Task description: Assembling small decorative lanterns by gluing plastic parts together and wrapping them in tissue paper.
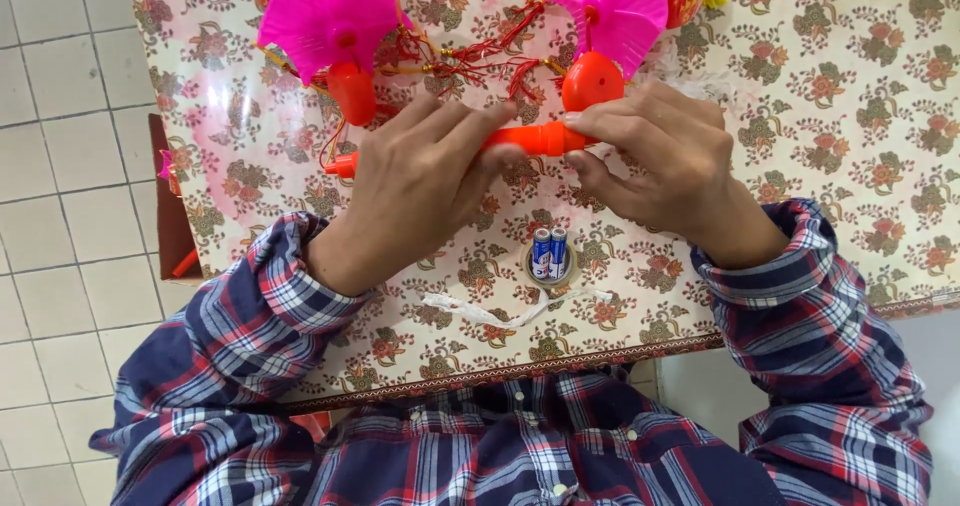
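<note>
A: Orange stick (pixel 535 139), that's the held item. Start near though: plaid sleeves at the bottom edge, then the table (pixel 830 146) with a floral cloth, cream with brown and red flowers, dark trim along its near edge.

B: Room?

A: Pale square floor tiles on the left. Brown table edge shows there too.

B: On the cloth, closest first?

A: White string (pixel 500 313) lying loose near the trim. Just past it, two blue-and-silver batteries (pixel 549 253) side by side in a small round holder. Then the hands.

B: Hands?

A: Left hand (pixel 420 181) fingers curled together, clamped over the stick's middle. Right hand (pixel 665 161) thumb and fingertips pinched on the stick's right end. Hands close, nearly touching.

B: Stick look and place?

A: Thin orange plastic tube, lying level just above the cloth, mid-frame, beyond the batteries. Its left tip pokes out past the left hand. Right end meets a round orange knob (pixel 592 79).

B: Far side?

A: Two pink pleated fans (pixel 330 11), one left, one right (pixel 615 1), each over an orange piece. Red cords and tassels (pixel 480 51) tangled between them. Yellow fringe at top right corner, cropped.
</note>
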